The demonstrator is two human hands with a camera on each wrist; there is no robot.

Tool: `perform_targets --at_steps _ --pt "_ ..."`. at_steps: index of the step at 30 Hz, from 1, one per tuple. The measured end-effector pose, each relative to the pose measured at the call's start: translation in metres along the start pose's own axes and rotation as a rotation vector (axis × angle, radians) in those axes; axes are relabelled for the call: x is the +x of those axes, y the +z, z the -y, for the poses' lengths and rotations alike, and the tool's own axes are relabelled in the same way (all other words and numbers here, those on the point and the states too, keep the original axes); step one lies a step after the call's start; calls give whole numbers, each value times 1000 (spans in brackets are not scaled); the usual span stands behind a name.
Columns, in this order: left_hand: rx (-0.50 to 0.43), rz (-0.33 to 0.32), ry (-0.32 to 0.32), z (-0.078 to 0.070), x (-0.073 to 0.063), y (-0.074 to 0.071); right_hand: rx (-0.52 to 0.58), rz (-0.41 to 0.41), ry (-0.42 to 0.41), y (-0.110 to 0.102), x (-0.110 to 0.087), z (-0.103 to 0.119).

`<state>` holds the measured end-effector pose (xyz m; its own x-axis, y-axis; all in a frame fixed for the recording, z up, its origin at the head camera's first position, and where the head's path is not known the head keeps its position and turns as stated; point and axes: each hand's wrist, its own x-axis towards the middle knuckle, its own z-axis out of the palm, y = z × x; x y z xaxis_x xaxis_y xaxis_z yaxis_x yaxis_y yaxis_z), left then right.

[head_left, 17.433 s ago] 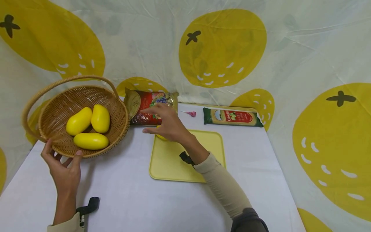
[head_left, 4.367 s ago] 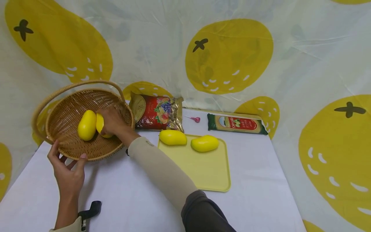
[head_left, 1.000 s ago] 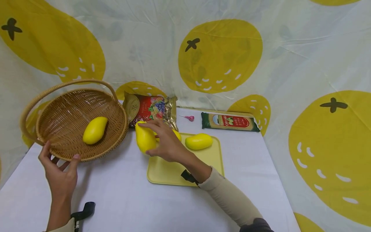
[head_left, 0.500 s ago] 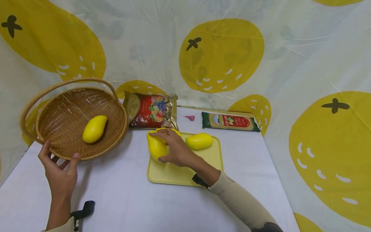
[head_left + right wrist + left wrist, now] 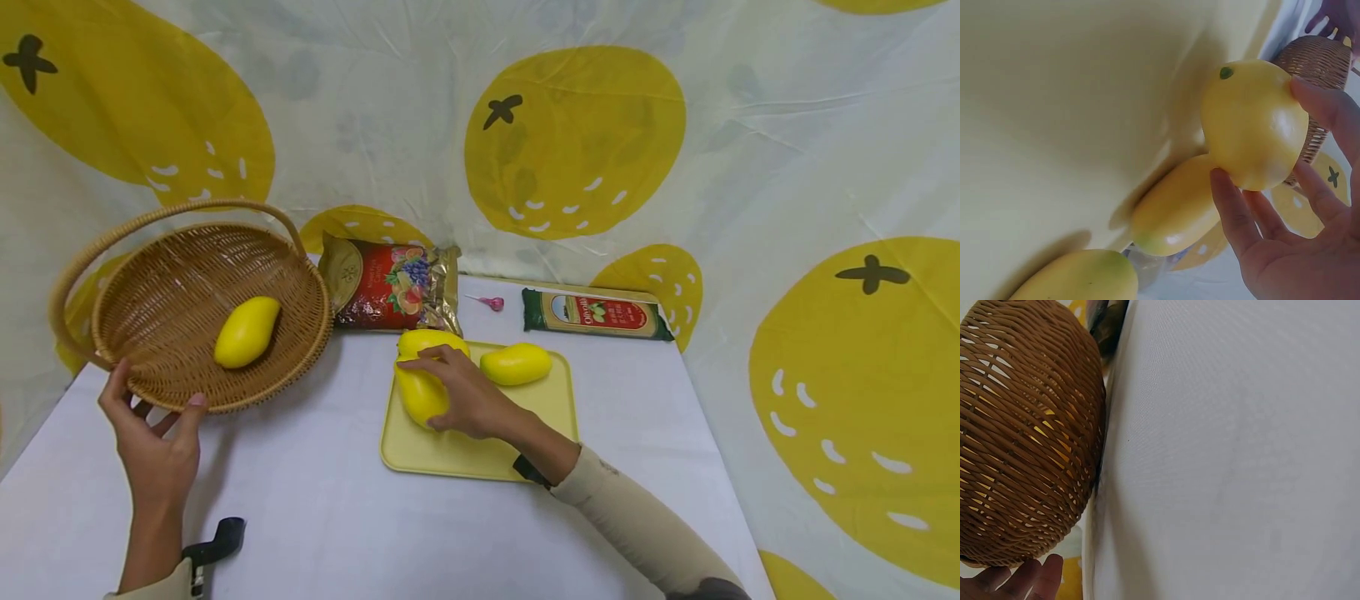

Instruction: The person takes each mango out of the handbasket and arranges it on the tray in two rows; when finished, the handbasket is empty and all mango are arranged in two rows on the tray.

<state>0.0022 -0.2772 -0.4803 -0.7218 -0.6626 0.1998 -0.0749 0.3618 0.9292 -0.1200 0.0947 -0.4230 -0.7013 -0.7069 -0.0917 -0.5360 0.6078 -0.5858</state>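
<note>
My left hand (image 5: 157, 462) grips the front rim of a wicker basket (image 5: 161, 275), tipped towards me, with one yellow mango (image 5: 247, 332) inside. Over the left part of a pale yellow tray (image 5: 457, 458), my right hand (image 5: 480, 398) holds another mango (image 5: 418, 397) between thumb and fingers. Two more mangoes lie at the tray's far side, the left mango (image 5: 431, 339) partly behind the hand, the right mango (image 5: 516, 365) fully visible. In the right wrist view the held mango (image 5: 1254, 125) is close over the tray, its green stem spot showing.
A red and gold candy bag (image 5: 390, 287) lies behind the tray, beside the basket. To its right are a pink lollipop (image 5: 491, 304) and a long green-ended packet (image 5: 596, 314). A fruit-print cloth (image 5: 375, 125) hangs behind the white table (image 5: 315, 517).
Mangoes have gone from the basket to the tray; one stays in the basket. In the last second my right hand has brought a mango right and down over the tray. The left hand keeps still.
</note>
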Motion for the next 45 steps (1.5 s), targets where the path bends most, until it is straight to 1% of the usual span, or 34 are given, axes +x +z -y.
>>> perform_targets --at_steps 12,17,24,29,35,39,45 --pt "0 -3 4 -1 1 0 -104 87 -68 0 1 -7" --pt "-2 -1 5 -2 2 1 -80 121 -105 -1 0 -10" --pt "4 -1 8 0 3 1 -19 122 -105 -4 -5 -11" --pt "2 -3 9 -1 2 1 -6 89 -88 -11 -7 -9" --pt "-1 -6 12 -1 1 0 48 11 -121 -22 -5 0" --pt "4 -6 13 -1 0 0 58 -41 -150 -28 1 8" --pt "7 -1 5 -1 -1 0 91 -76 -115 -31 13 21"
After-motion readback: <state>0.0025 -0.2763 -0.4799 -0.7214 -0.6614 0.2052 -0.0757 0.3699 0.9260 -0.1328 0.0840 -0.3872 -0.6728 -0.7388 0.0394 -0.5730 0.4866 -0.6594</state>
